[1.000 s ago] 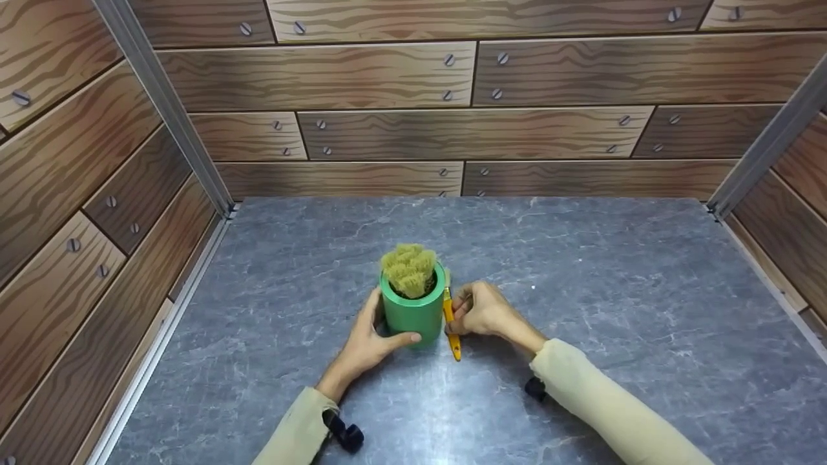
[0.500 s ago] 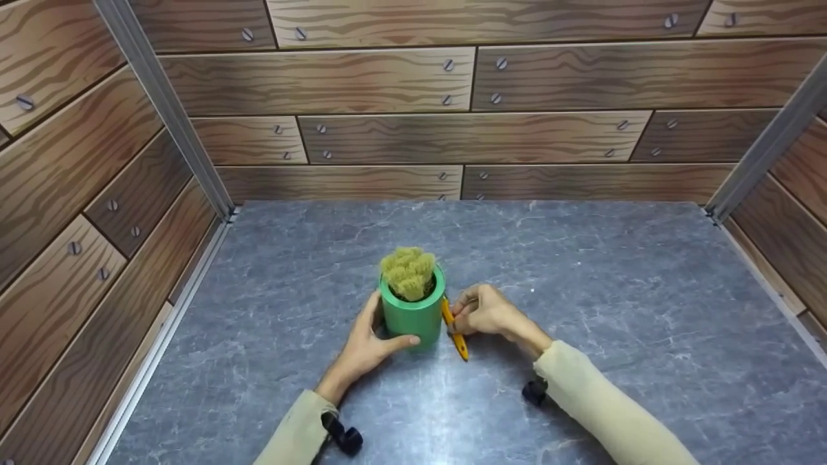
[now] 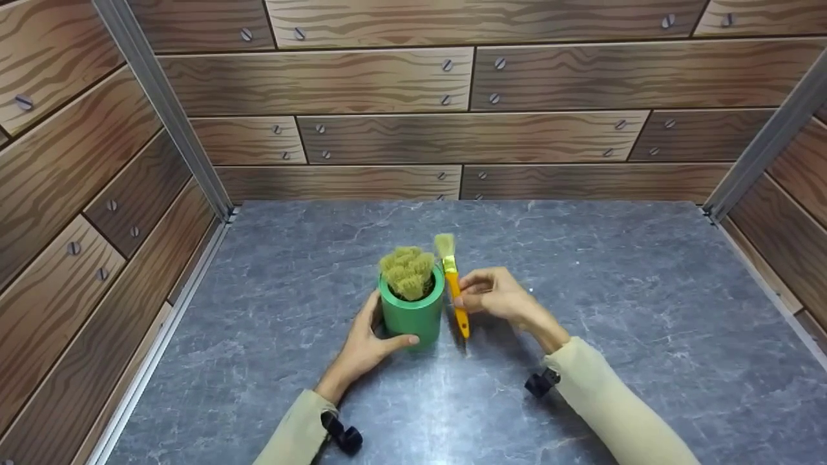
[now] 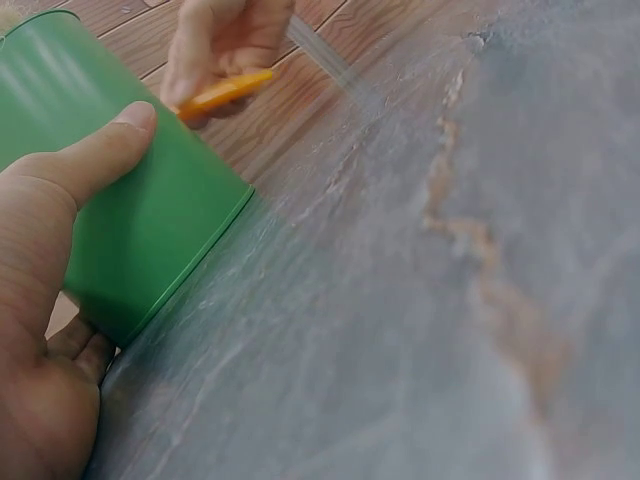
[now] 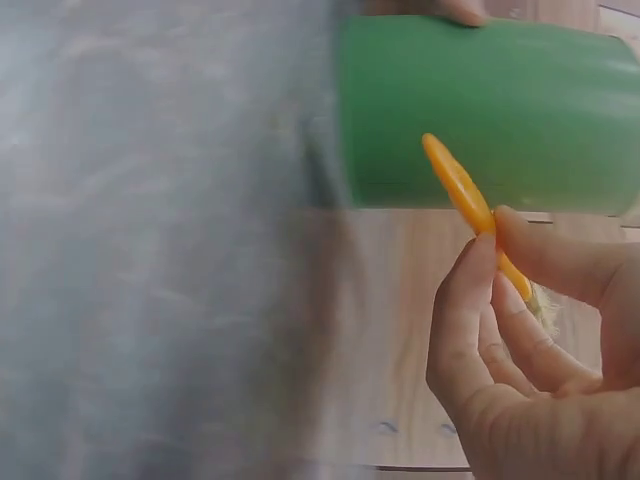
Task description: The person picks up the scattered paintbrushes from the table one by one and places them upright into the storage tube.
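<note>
A green cylindrical pot (image 3: 413, 318) stands upright on the table, a bushy yellow-green plant (image 3: 408, 271) rising from dark filling inside it. My left hand (image 3: 364, 349) grips the pot's near left side, thumb across the front and fingers round the back. Just right of the pot, my right hand (image 3: 501, 299) pinches a paintbrush (image 3: 457, 290) by its orange handle. Its pale bristles point up and away, level with the plant. In the right wrist view, thumb and fingertips meet on the handle (image 5: 458, 185), whose end overlaps the pot (image 5: 490, 110).
The grey marbled tabletop (image 3: 581, 278) spreads around both hands. Wood-pattern walls (image 3: 387, 135) enclose it at the back and sides, with metal corner posts (image 3: 174, 110). Black straps sit at both sleeves (image 3: 610, 394).
The right hand has lifted the paintbrush up and away along the pot's right side, so its bristles now show beside the plant. The left hand and pot have stayed in place.
</note>
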A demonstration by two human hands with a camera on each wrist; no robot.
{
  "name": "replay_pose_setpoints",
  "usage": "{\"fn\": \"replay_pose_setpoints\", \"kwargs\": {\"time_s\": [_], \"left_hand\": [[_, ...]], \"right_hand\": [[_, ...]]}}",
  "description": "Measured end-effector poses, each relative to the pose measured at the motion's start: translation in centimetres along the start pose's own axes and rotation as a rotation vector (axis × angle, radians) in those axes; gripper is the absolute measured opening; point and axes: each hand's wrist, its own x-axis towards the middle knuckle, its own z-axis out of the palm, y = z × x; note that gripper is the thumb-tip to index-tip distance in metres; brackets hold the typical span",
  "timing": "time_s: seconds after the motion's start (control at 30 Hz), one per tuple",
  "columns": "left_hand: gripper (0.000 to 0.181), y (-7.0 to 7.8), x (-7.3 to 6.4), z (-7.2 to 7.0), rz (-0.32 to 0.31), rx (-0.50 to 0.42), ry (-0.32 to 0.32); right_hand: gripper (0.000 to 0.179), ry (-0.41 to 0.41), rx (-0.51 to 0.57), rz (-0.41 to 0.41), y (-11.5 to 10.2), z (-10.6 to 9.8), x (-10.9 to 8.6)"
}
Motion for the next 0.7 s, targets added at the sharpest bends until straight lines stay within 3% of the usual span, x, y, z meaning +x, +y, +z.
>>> {"fn": "replay_pose_setpoints", "kwargs": {"time_s": [0.4,0.7], "left_hand": [[0.114,0.0,0.0,0.0,0.003,0.005,0.002],[0.117,0.0,0.1,0.0,0.004,-0.007,0.01]], "right_hand": [[0.027,0.044,0.027,-0.194,-4.8,-0.7,-1.2],[0.024,0.064,-0.005,-0.321,-7.5,0.2,-2.2]]}}
